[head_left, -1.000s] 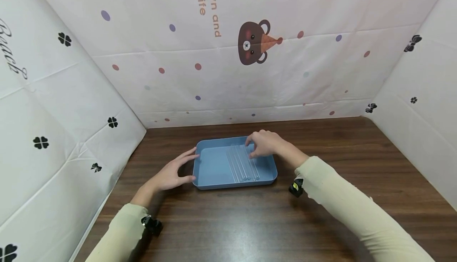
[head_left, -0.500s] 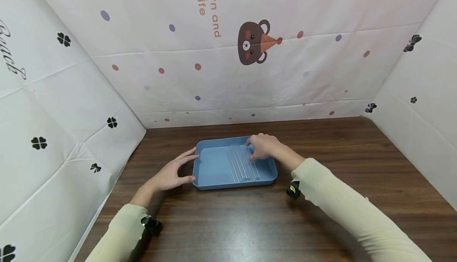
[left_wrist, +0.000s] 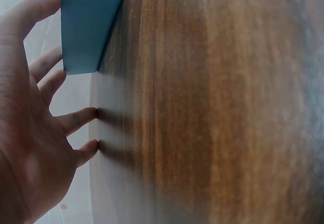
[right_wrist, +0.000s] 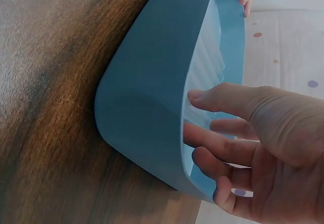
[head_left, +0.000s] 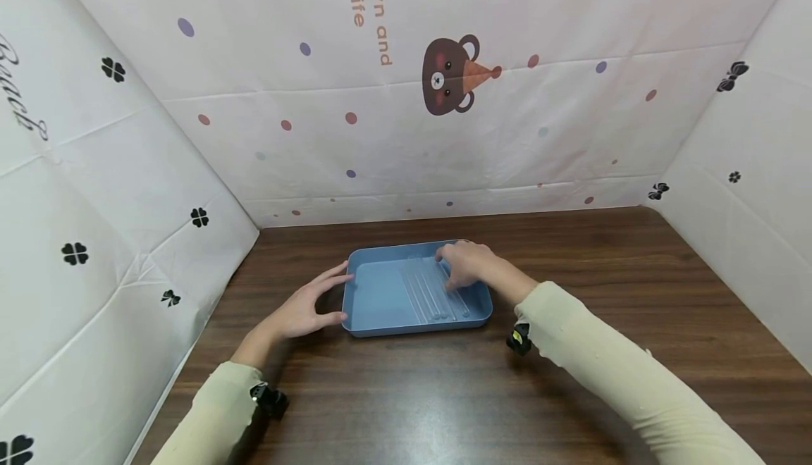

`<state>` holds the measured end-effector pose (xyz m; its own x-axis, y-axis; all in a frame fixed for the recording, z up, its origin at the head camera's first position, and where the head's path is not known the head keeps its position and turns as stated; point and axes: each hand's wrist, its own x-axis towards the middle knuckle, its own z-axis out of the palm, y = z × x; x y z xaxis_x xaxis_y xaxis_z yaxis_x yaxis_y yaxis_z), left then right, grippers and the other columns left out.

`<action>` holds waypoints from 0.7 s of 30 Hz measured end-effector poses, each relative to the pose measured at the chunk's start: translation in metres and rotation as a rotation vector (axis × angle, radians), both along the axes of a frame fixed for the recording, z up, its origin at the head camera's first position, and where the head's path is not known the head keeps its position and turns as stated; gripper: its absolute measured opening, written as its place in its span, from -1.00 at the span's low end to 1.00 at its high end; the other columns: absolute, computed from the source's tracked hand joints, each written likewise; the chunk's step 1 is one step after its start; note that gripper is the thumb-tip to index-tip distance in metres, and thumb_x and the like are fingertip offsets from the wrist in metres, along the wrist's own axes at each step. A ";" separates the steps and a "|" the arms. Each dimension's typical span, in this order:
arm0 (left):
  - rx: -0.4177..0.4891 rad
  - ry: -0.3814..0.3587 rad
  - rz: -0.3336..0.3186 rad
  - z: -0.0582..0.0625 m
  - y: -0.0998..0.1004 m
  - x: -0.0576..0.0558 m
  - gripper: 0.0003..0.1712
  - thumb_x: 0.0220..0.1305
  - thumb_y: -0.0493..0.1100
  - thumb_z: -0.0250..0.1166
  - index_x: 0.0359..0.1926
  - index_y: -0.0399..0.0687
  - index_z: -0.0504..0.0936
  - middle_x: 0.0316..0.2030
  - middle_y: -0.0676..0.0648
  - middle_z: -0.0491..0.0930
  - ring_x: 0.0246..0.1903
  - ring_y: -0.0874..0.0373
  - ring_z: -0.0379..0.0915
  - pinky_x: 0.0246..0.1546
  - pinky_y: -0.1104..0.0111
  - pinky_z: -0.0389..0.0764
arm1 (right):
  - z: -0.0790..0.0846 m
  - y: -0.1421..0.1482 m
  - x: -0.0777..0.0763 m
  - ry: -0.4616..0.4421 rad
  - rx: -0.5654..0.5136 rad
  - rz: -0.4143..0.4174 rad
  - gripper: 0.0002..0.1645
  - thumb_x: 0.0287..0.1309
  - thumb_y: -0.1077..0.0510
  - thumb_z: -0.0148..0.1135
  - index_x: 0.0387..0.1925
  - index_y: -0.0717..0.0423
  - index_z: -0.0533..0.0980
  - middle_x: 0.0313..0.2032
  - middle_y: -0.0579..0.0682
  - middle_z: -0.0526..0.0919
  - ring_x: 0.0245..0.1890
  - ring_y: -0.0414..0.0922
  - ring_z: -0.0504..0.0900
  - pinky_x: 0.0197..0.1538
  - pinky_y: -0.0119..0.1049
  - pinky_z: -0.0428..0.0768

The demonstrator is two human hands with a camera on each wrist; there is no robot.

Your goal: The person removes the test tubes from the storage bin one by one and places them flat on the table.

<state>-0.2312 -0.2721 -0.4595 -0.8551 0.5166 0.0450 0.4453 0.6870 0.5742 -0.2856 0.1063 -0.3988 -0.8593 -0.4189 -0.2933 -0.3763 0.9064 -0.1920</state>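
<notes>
A shallow blue tray (head_left: pixel 379 299) lies on the wooden table. Several thin clear rods (head_left: pixel 423 296) lie side by side across its middle. My right hand (head_left: pixel 471 265) reaches over the tray's far right side, its thumb and bent fingers apart at the rightmost clear rod (head_left: pixel 462 305). In the right wrist view the fingers of my right hand (right_wrist: pixel 283 148) dip behind the tray's wall, which hides some of the tips. My left hand (head_left: pixel 303 310) spreads around the tray's left end, with thumb and fingertips at its rim. Two of its fingers extend past the tray wall (left_wrist: pixel 88 26) in the left wrist view.
Dark wooden table (head_left: pixel 355 401) surrounds the tray on all sides. A white printed sheet (head_left: pixel 304 148) stands behind the table, with further white sheets at left and right. Each wrist wears a small black camera.
The right hand has shifted slightly down within the tray. The rightmost rod's near end has swung to the right, away from the other rods. My left hand and the tray stay put.
</notes>
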 end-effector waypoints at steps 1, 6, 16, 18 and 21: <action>0.000 0.002 -0.001 0.000 0.000 0.000 -0.12 0.49 0.08 0.46 0.71 0.00 0.42 0.83 -0.15 0.11 0.77 -0.37 0.14 0.60 -0.53 0.30 | 0.000 0.000 0.000 -0.006 0.003 0.000 -0.16 0.32 -0.04 0.65 0.55 0.00 0.56 0.49 0.13 0.69 0.45 0.16 0.66 0.38 0.24 0.72; -0.001 0.004 -0.003 -0.001 -0.001 -0.001 -0.13 0.49 0.09 0.46 0.71 0.04 0.42 0.83 -0.14 0.11 0.77 -0.36 0.15 0.60 -0.52 0.31 | -0.001 -0.001 0.000 -0.032 0.009 -0.002 -0.09 0.31 -0.03 0.65 0.61 -0.02 0.49 0.42 0.13 0.72 0.19 0.05 0.74 0.14 0.04 0.76; 0.003 -0.002 -0.003 0.000 -0.001 0.000 -0.12 0.49 0.09 0.46 0.71 0.01 0.41 0.83 -0.15 0.11 0.76 -0.37 0.15 0.59 -0.53 0.30 | -0.001 -0.002 0.000 -0.059 0.011 -0.018 -0.02 0.32 -0.04 0.66 0.64 0.04 0.42 -0.05 0.00 0.90 -0.02 -0.06 0.77 0.14 0.02 0.70; 0.002 -0.003 -0.002 0.000 0.000 0.000 -0.12 0.49 0.09 0.46 0.71 0.00 0.41 0.83 -0.16 0.11 0.76 -0.37 0.15 0.59 -0.53 0.30 | -0.001 -0.002 0.000 -0.068 0.005 -0.022 -0.03 0.33 -0.04 0.65 0.63 0.06 0.41 -0.31 -0.08 0.88 -0.14 -0.10 0.78 0.17 0.04 0.68; 0.003 -0.003 -0.002 0.001 0.000 -0.001 -0.12 0.49 0.08 0.46 0.71 -0.02 0.41 0.83 -0.16 0.11 0.76 -0.37 0.15 0.60 -0.54 0.29 | -0.001 -0.001 0.000 -0.077 0.001 -0.027 -0.06 0.34 -0.03 0.65 0.61 0.09 0.42 -0.53 -0.16 0.79 -0.31 -0.16 0.76 0.17 0.05 0.66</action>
<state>-0.2319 -0.2720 -0.4589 -0.8541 0.5182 0.0437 0.4449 0.6846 0.5774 -0.2859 0.1049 -0.4001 -0.8451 -0.3956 -0.3596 -0.3358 0.9162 -0.2187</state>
